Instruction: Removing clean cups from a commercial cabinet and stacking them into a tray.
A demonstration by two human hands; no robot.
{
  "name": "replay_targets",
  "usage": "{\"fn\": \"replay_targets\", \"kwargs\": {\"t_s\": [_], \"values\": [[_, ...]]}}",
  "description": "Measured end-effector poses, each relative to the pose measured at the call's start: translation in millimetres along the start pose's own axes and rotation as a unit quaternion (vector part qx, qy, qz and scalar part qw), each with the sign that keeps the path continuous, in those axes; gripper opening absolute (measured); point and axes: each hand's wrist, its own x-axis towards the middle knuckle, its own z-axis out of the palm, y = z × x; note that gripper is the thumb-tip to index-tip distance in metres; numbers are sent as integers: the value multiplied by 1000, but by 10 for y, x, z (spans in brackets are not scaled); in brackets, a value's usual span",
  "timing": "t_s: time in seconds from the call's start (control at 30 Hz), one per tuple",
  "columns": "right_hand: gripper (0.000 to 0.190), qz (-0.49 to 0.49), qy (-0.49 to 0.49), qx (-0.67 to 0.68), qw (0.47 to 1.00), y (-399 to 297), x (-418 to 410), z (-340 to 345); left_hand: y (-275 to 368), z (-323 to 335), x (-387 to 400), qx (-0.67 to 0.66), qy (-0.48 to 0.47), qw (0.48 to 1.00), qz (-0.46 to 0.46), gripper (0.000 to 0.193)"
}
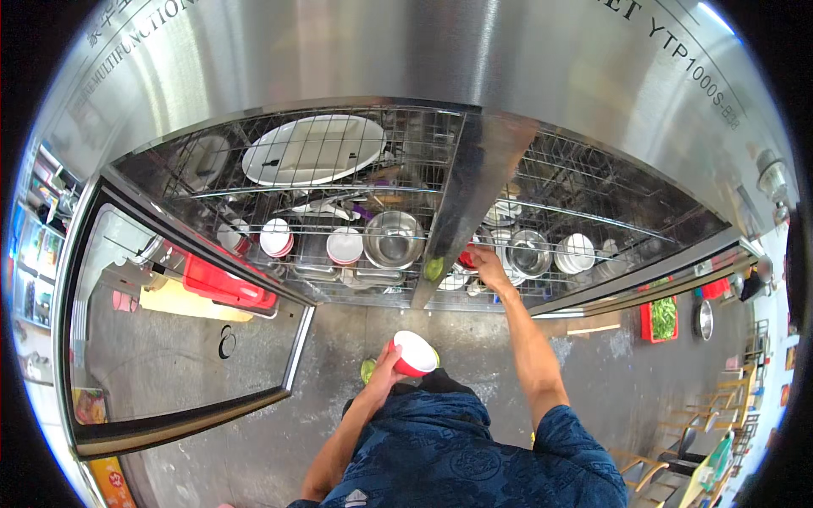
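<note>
Just above my lap, my left hand (382, 373) grips a red bowl (418, 352) with a white inside, its mouth tilted upward. My right hand (491, 269) reaches into the steel disinfection cabinet (387, 57), beside its middle post (473, 184). Its fingers are on another red bowl (466, 258), which the hand and the post partly hide. Right of that hand sit a steel bowl (528, 253) and a stack of white bowls (575, 253). Across the post, a larger steel bowl (394, 240) and small red-and-white bowls (345, 245) stand on the left rack.
The left glass door (190, 355) swings out towards me; the right door (641, 295) is open too. A large oval white dish (314, 150) rests on the upper wire shelf. On the floor at right are a red crate of green vegetables (663, 319) and a metal basin (704, 319).
</note>
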Motion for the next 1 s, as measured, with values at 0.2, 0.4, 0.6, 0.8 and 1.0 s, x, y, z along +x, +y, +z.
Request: {"fn": "replay_targets", "kwargs": {"t_s": [0.2, 0.4, 0.6, 0.8, 1.0], "values": [[26, 12, 155, 29, 987, -654, -460, -233, -39, -39, 41, -15, -16, 1000, 11, 60], [29, 90, 174, 176, 965, -1066, -1112, -235, -4, 16, 51, 2, -17, 1000, -11, 59], [37, 101, 124, 369, 916, -1939, -1646, -84, -1, -58, 199, -37, -12, 999, -2, 59], [33, 33, -14, 152, 988, -2311, -1960, 52, 99, 22, 223, -38, -47, 997, 56, 56], [33, 11, -45, 111, 993, -2477, -2004, 315, 220, -43, 88, -15, -69, 990, 119, 63]]}}
